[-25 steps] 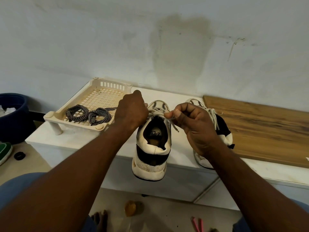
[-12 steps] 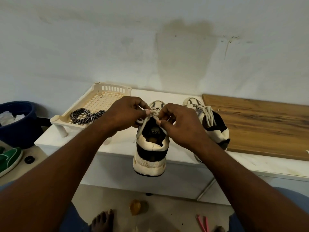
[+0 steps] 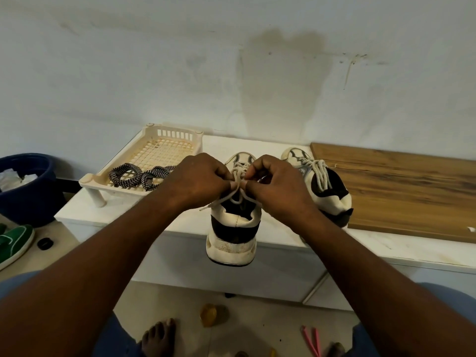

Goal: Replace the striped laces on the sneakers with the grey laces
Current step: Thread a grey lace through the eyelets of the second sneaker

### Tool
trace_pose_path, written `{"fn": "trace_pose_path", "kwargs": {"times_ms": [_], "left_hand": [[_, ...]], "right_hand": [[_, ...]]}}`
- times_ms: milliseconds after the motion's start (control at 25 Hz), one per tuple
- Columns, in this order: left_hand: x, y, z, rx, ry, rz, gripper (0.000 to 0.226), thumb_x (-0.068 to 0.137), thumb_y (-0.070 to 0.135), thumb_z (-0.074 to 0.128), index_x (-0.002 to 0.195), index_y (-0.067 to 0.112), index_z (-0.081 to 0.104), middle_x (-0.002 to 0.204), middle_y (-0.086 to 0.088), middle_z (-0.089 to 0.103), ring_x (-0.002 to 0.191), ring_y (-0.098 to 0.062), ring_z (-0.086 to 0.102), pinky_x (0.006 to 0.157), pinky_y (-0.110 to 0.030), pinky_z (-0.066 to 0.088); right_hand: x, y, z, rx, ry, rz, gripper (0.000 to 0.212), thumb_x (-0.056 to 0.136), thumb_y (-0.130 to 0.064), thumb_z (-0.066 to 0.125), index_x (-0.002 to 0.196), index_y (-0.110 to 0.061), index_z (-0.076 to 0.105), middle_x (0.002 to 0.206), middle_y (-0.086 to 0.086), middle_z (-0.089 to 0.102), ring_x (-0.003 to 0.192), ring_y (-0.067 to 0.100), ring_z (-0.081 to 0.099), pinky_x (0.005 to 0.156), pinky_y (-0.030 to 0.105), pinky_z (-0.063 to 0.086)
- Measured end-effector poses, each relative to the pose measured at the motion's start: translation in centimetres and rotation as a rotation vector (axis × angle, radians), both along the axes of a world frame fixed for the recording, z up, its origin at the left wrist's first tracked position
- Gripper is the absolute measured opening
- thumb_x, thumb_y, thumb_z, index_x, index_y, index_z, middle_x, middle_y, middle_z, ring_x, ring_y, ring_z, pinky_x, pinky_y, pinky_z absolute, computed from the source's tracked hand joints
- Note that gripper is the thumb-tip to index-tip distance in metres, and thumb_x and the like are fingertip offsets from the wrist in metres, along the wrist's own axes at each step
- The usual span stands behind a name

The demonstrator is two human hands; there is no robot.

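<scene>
Pinching grey lace (image 3: 237, 171), fingers of left hand (image 3: 201, 180), right hand (image 3: 277, 185); sneaker (image 3: 233, 230) on white bench (image 3: 128, 210), stained wall (image 3: 257, 73) behind.

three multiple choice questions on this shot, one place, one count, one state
1. Where are the striped laces? A in the tray B on the board C on the floor
2. How many sneakers on the bench? A one B two C three
3. The left hand and right hand: A lie flat B lift the tray C pinch the grey lace
1 A, they lie on its grid; 2 B, a pair side by side; 3 C, fingertips close on it.
</scene>
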State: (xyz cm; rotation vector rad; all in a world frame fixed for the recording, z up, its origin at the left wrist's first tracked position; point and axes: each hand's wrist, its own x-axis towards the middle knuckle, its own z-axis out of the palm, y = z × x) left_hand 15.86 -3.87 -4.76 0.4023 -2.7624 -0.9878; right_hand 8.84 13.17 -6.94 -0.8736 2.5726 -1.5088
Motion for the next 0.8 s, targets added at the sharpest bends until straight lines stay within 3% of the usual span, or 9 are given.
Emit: {"fn": "trace_pose_path", "kwargs": {"times_ms": [40, 120, 320, 440, 560, 680, 800], "left_hand": [[-0.1, 0.1, -0.2, -0.013, 0.005, 0.004, 0.007, 0.086, 0.033, 0.078, 0.082, 0.028, 0.082, 0.081, 0.009, 0.075, 0.080, -0.007, 0.067, 0.068, -0.025, 0.051], [-0.3, 0.5, -0.9, -0.053, 0.023, 0.014, 0.012, 0.082, 0.033, 0.079, 0.072, 0.026, 0.077, 0.072, 0.008, 0.072, 0.074, -0.007, 0.066, 0.061, -0.025, 0.047], [-0.6, 0.7, -1.3, -0.115, 0.029, 0.018, 0.016, 0.077, 0.034, 0.077, 0.065, 0.028, 0.068, 0.069, 0.009, 0.069, 0.071, -0.006, 0.064, 0.059, -0.027, 0.046], [-0.6, 0.6, -1.1, -0.148, -0.007, -0.017, 0.019, 0.079, 0.031, 0.074, 0.064, 0.033, 0.063, 0.067, 0.010, 0.064, 0.068, -0.006, 0.060, 0.055, -0.026, 0.039], [-0.6, 1.2, -1.0, -0.210, 0.005, -0.017, 0.027, 0.082, 0.028, 0.071, 0.060, 0.036, 0.058, 0.062, 0.011, 0.059, 0.064, -0.007, 0.057, 0.052, -0.025, 0.033], [-0.3, 1.2, -0.1, -0.163, -0.042, -0.066, 0.015, 0.082, 0.024, 0.070, 0.068, 0.029, 0.072, 0.066, 0.004, 0.067, 0.069, -0.014, 0.064, 0.056, -0.028, 0.045], [0.3, 0.5, 0.8, -0.079, -0.109, -0.167, 0.014, 0.085, 0.016, 0.068, 0.079, 0.021, 0.079, 0.075, -0.001, 0.074, 0.074, -0.014, 0.070, 0.064, -0.033, 0.057]], "right_hand": [[-0.1, 0.0, -0.3, 0.123, 0.122, -0.034, 0.020, 0.083, -0.019, 0.081, 0.080, -0.031, 0.065, 0.081, -0.012, 0.070, 0.075, 0.005, 0.066, 0.068, 0.028, 0.057], [0.0, -0.1, -0.6, 0.214, 0.186, -0.027, 0.019, 0.083, -0.021, 0.081, 0.081, -0.032, 0.066, 0.079, -0.014, 0.069, 0.074, 0.003, 0.063, 0.068, 0.031, 0.056], [0.2, 0.0, -0.4, 0.160, 0.106, 0.004, 0.011, 0.086, -0.019, 0.080, 0.087, -0.027, 0.071, 0.080, -0.009, 0.072, 0.076, 0.006, 0.067, 0.074, 0.036, 0.061], [0.1, 0.4, 0.4, 0.091, 0.017, 0.133, 0.017, 0.082, -0.012, 0.078, 0.086, -0.027, 0.072, 0.084, -0.009, 0.074, 0.079, 0.011, 0.072, 0.077, 0.041, 0.063], [0.2, 0.7, 0.6, 0.134, 0.016, 0.227, 0.020, 0.080, -0.007, 0.079, 0.086, -0.025, 0.072, 0.085, -0.010, 0.074, 0.082, 0.009, 0.072, 0.077, 0.033, 0.062], [0.5, 0.4, 0.2, 0.186, 0.152, 0.246, 0.018, 0.078, -0.007, 0.079, 0.085, -0.022, 0.073, 0.083, -0.011, 0.071, 0.079, 0.005, 0.067, 0.071, 0.025, 0.056], [0.6, 0.2, 0.0, 0.217, 0.235, 0.266, 0.017, 0.077, -0.008, 0.077, 0.085, -0.022, 0.072, 0.083, -0.010, 0.071, 0.079, 0.009, 0.066, 0.073, 0.036, 0.058]]}}
